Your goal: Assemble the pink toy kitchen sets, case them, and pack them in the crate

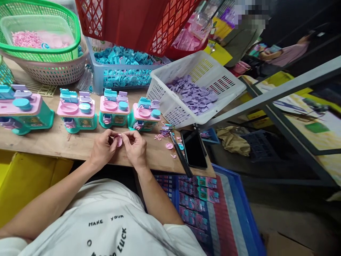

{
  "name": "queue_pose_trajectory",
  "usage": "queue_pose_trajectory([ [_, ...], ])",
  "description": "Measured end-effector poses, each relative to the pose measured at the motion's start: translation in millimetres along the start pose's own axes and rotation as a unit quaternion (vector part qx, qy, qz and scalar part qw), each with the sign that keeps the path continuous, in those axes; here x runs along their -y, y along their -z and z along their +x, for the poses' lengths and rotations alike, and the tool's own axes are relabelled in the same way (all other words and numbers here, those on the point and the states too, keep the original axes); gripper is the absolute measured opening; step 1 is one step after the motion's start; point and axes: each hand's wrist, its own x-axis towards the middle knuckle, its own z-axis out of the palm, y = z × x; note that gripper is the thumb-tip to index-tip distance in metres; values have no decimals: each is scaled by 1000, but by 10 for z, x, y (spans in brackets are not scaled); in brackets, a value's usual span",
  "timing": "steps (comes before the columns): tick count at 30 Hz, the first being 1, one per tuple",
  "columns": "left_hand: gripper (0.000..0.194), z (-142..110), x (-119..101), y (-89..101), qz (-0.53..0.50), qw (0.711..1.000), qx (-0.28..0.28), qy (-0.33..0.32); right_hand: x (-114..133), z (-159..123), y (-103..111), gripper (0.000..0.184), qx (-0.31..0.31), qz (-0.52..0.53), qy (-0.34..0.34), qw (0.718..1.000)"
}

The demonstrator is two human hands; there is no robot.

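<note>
My left hand [103, 148] and my right hand [135, 147] meet over the front of the wooden table [53, 144]. Both pinch one small round pink plastic part [119, 141] between their fingertips. Just behind the hands stands a row of teal-and-pink toy kitchen sinks: one [22, 108] at far left, then one [77, 111], one [114, 108] and one [144, 114] nearest my right hand. Small loose pink and purple parts [166, 137] lie on the table to the right of my right hand.
A black phone [194, 148] and a dark tool [180, 154] lie at the table's right end. Behind stand a white basket of purple pieces [194, 85], a blue crate of teal pieces [122, 67], a green basket [39, 30] and a red crate [133, 21]. A blue crate of packed toys [202, 206] sits below right.
</note>
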Motion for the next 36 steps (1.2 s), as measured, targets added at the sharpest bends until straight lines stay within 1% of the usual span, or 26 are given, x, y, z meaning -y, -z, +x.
queue_pose_trajectory([
  [4, 14, -36, 48, -28, 75, 993, -44, -80, 36, -49, -55, 24, -7, -63, 39, 997],
  [6, 15, -48, 79, -47, 116, 985, -55, -117, 20, -51, -88, 23, -11, -86, 44, 995],
  [8, 16, -54, 103, -59, 142, 979, -60, -135, -4, -39, -111, 23, -14, -95, 39, 995],
  [12, 13, -67, 116, -59, 131, 978, -74, -145, -5, -12, -114, 23, -14, -64, 13, 998],
  [16, 14, -101, 96, -68, 106, 976, -86, -171, 45, -11, -100, 27, -47, -67, 10, 997],
  [19, 16, -131, 58, -75, 90, 980, -87, -153, 72, -33, -123, 31, -37, -45, -11, 998],
  [21, 15, -144, 19, -28, 41, 988, -102, -111, 106, -69, -160, 31, -12, -21, -14, 1000],
  [22, 14, -147, -2, 26, 7, 990, -114, -80, 135, -90, -186, 29, -2, -22, 4, 1000],
  [23, 13, -150, -22, 105, -30, 990, -127, -46, 173, -111, -219, 27, 9, -34, 40, 999],
  [24, 12, -154, -41, 207, -63, 988, -142, -11, 221, -126, -262, 24, 22, -54, 96, 994],
  [25, 12, -161, -59, 333, -91, 983, -159, 22, 280, -133, -320, 20, 38, -77, 168, 982],
  [26, 13, -171, -75, 477, -111, 976, -179, 48, 349, -130, -394, 19, 56, -100, 246, 962],
  [27, 14, -183, -89, 637, -124, 969, -202, 65, 428, -114, -490, 18, 75, -118, 322, 936],
  [28, 15, -195, -99, 806, -129, 962, -227, 76, 515, -86, -608, 17, 95, -131, 386, 908],
  [29, 17, -203, -105, 982, -130, 955, -253, 83, 609, -45, -748, 16, 112, -141, 434, 882],
  [30, 18, -205, -102, 1161, -127, 948, -277, 86, 706, 9, -905, 14, 128, -154, 467, 861],
  [32, 21, -175, -60, 1519, -112, 940, -311, 91, 897, 152, -1253, 18, 167, -186, 491, 835],
  [34, 23, -101, 47, 1862, -86, 935, -329, 96, 1065, 325, -1602, 26, 217, -223, 484, 818],
  [36, 22, -1, 216, 2162, -37, 932, -345, 102, 1194, 498, -1907, 28, 265, -260, 469, 802],
])
